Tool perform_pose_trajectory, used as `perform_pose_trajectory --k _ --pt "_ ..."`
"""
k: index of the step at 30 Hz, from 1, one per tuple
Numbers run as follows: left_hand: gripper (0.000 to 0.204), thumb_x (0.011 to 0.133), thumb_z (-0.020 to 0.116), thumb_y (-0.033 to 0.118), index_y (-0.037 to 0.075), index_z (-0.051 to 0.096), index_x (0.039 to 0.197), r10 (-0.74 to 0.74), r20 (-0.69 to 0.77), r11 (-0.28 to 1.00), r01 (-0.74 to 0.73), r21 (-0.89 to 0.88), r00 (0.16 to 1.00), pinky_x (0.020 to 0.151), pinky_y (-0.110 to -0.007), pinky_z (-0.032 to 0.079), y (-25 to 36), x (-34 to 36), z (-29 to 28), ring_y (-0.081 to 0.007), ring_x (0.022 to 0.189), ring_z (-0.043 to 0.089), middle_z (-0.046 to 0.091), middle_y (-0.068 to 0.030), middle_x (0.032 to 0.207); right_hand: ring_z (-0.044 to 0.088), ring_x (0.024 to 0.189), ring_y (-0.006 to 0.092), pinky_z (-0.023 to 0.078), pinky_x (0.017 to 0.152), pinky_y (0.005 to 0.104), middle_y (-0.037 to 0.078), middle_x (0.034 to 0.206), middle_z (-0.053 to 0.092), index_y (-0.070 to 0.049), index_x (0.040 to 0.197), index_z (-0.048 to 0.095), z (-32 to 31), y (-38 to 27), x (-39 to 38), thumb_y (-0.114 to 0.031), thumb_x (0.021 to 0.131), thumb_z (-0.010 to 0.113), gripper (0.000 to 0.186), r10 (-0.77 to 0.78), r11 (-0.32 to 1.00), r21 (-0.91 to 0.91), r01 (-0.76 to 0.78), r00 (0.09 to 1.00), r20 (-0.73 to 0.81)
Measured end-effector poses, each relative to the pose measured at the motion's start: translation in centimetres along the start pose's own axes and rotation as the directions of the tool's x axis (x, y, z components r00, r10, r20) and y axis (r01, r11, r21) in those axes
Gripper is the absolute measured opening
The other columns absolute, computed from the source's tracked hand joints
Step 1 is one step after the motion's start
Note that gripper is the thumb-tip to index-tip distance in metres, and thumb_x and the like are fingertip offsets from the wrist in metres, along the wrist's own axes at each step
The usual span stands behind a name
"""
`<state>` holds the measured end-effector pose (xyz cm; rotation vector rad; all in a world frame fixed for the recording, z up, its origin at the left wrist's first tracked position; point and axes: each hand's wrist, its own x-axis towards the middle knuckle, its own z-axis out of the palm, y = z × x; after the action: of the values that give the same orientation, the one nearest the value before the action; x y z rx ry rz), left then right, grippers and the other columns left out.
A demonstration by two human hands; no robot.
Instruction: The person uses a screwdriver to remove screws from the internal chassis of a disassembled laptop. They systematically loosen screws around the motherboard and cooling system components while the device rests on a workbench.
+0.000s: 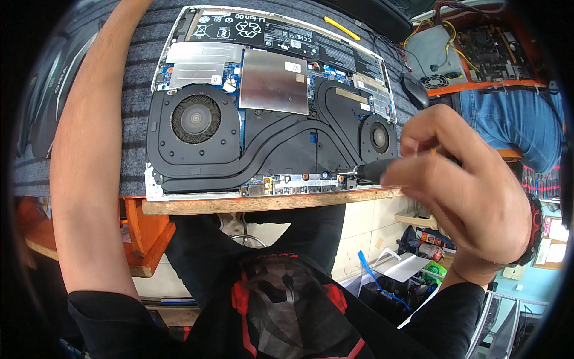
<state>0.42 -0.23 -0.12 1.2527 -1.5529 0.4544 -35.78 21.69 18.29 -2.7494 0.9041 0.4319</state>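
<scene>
An opened laptop (281,149) lies on the cloth-covered bench with its insides bared. It has a black battery (281,37) along the far side, a left fan (196,118), a right fan (378,137) and dark heat pipes. My right hand (472,179), slightly blurred, is closed round a dark-handled screwdriver (376,171). The metal tip of that screwdriver points left, at the laptop's near edge, right of the middle; whether it sits in a screw I cannot tell. My left forearm (89,161) reaches past the laptop's left side, and its hand is beyond the top edge.
A yellow stick-like tool (342,28) lies behind the laptop, and a black mouse (414,90) to its right. Farther right are a metal power supply (427,57) with wires and another person's jeans-covered leg (508,122). The bench's wooden edge (269,206) runs close in front.
</scene>
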Motion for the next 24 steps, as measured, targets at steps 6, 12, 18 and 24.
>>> perform_pose_trajectory --k 6,12,18,24 --pt "0.019 0.091 0.065 0.015 -0.002 0.069 0.098 0.002 0.002 1.000 -0.002 0.000 1.000 0.071 -0.040 0.051 0.2 -0.1 -0.1 -0.0322 0.078 0.066 0.068 -0.0200 0.088 0.060 0.076 0.0329 0.049 0.064 0.0393 0.015 0.094 0.056 0.001 0.104 0.065 0.0 0.3 -0.2 -0.007 0.082 0.074 0.025 -0.025 0.999 -0.026 0.024 0.999 -0.022" --pt "0.018 0.091 0.065 0.015 -0.002 0.070 0.098 -0.004 -0.008 1.000 0.004 -0.001 1.000 0.070 -0.040 0.051 0.0 -0.1 0.1 -0.0321 0.076 0.066 0.068 -0.0197 0.087 0.060 0.075 0.0293 0.049 0.063 0.0363 0.013 0.092 0.054 -0.001 0.103 0.067 -0.5 -0.2 -0.2 -0.007 0.080 0.074 0.024 0.044 0.997 -0.059 -0.043 0.999 0.020" --pt "0.018 0.091 0.065 0.014 -0.002 0.070 0.098 -0.010 -0.003 1.000 0.010 -0.021 1.000 0.069 -0.040 0.052 0.0 0.0 0.1 -0.0312 0.075 0.066 0.069 -0.0193 0.085 0.059 0.073 0.0283 0.048 0.062 0.0349 0.012 0.087 0.052 -0.002 0.102 0.069 0.3 -0.6 0.0 -0.006 0.079 0.073 0.024 0.123 0.992 -0.022 -0.124 0.992 -0.026" --pt "0.017 0.091 0.065 0.014 -0.001 0.070 0.097 0.006 -0.019 1.000 -0.007 -0.011 1.000 0.069 -0.039 0.052 0.8 -0.3 -0.2 -0.0304 0.074 0.066 0.069 -0.0192 0.085 0.061 0.071 0.0300 0.048 0.062 0.0366 0.014 0.087 0.058 -0.001 0.113 0.068 -0.2 -0.1 0.3 -0.011 0.086 0.071 0.028 -0.101 0.994 -0.044 0.100 0.995 -0.018"
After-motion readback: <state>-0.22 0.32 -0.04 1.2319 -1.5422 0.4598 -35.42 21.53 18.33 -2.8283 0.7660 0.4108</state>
